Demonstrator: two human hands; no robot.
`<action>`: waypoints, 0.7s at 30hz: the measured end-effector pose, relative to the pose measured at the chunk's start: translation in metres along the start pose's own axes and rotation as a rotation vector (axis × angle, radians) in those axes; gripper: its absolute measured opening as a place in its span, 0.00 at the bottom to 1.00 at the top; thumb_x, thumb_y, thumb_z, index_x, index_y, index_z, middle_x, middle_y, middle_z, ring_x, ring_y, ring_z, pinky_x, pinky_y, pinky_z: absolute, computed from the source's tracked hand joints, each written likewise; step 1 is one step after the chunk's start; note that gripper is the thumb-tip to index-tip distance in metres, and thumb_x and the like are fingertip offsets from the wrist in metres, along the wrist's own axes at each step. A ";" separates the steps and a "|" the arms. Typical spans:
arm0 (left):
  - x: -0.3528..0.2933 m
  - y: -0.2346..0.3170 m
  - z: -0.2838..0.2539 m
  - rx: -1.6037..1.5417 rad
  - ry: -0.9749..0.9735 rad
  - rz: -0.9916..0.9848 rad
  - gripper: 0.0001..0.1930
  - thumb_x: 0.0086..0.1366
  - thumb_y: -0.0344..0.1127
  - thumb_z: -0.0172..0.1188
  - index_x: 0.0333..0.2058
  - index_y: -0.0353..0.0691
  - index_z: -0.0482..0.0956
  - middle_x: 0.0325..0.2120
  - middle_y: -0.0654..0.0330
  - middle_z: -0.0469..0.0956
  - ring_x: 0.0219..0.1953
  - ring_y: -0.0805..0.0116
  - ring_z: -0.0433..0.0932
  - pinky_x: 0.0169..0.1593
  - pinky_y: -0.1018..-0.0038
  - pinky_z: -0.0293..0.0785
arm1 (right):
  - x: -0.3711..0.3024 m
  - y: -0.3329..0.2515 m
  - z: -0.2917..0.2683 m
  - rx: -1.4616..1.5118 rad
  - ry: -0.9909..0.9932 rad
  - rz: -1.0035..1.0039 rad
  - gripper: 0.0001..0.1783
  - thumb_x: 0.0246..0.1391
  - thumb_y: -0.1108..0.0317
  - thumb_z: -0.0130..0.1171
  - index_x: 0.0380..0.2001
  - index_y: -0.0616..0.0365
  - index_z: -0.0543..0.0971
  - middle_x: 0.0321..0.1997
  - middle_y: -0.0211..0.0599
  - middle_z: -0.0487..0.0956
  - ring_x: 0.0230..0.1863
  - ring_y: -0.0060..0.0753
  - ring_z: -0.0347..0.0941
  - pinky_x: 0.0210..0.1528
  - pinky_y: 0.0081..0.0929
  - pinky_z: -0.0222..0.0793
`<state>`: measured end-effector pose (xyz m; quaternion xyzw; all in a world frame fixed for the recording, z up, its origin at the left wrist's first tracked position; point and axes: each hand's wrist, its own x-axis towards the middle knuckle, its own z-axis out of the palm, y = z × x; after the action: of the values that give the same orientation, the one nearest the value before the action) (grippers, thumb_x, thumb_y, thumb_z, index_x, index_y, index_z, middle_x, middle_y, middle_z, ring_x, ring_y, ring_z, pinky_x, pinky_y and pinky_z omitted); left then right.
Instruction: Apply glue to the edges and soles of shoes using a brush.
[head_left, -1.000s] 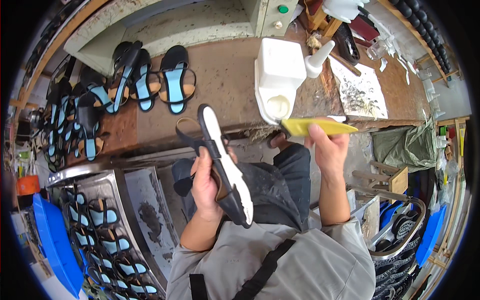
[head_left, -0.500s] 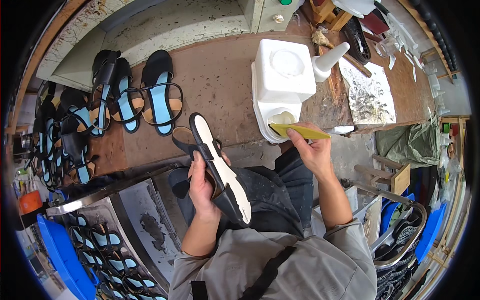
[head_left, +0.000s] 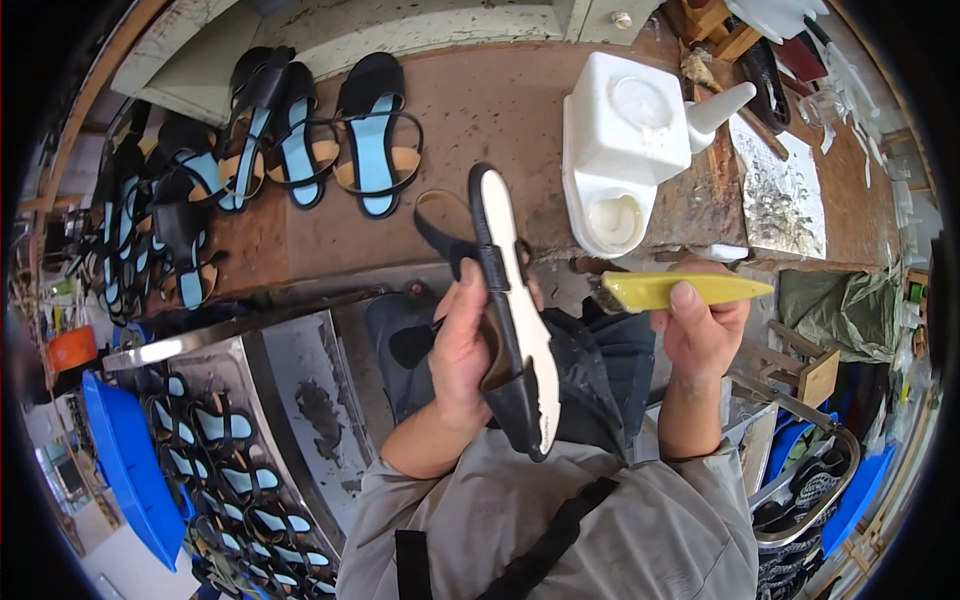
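A black sandal [head_left: 515, 310] is gripped in my left hand [head_left: 463, 345], its pale underside turned up and its toe end pointing down toward my lap. A tan-lined heel strap [head_left: 446, 222] sticks out at its left. Between the fingers of my right hand [head_left: 700, 325] is a yellow-handled brush [head_left: 690, 289], its dark bristles pointing left toward the sandal but apart from it. Beyond the brush, at the bench edge, stands a white glue dispenser [head_left: 632, 120] with a round cup [head_left: 614, 222] of whitish liquid in front.
Several black sandals with blue insoles [head_left: 376, 140] stand on the brown bench [head_left: 480, 110] at the left. A metal-edged rack of sandals [head_left: 228, 425] and a blue bin [head_left: 130, 470] are at lower left. A stained paper sheet [head_left: 780, 195] and a wooden stool [head_left: 805, 370] are at right.
My right hand has drawn the brush out of the dispenser's cup, toward me and to the right. The left hand still holds the sandal. The whole view has shifted.
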<state>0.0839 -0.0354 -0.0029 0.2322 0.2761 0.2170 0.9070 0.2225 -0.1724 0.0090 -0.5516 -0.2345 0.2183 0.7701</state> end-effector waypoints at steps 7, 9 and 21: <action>-0.044 0.008 0.015 -0.075 -0.045 -0.016 0.24 0.68 0.51 0.37 0.51 0.38 0.66 0.41 0.56 0.75 0.36 0.68 0.75 0.37 0.75 0.74 | -0.017 -0.011 0.043 -0.111 -0.156 -0.248 0.08 0.44 0.76 0.61 0.30 0.67 0.77 0.25 0.40 0.78 0.24 0.29 0.71 0.28 0.23 0.66; -0.052 0.012 0.015 -0.043 -0.096 -0.002 0.24 0.68 0.51 0.37 0.51 0.38 0.66 0.41 0.56 0.74 0.37 0.68 0.75 0.39 0.73 0.73 | -0.023 -0.014 0.044 -0.117 -0.190 -0.290 0.07 0.44 0.76 0.61 0.29 0.67 0.77 0.26 0.41 0.78 0.25 0.29 0.72 0.29 0.23 0.67; -0.072 0.013 0.017 -0.032 -0.258 0.067 0.25 0.66 0.52 0.42 0.49 0.34 0.66 0.36 0.55 0.71 0.35 0.69 0.70 0.39 0.73 0.69 | -0.055 -0.027 0.047 -0.217 -0.354 -0.467 0.10 0.50 0.68 0.59 0.28 0.65 0.73 0.24 0.40 0.72 0.18 0.30 0.71 0.21 0.24 0.66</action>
<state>0.0366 -0.0677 0.0452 0.2528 0.1458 0.2198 0.9309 0.1531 -0.1780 0.0414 -0.5154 -0.5073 0.1020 0.6831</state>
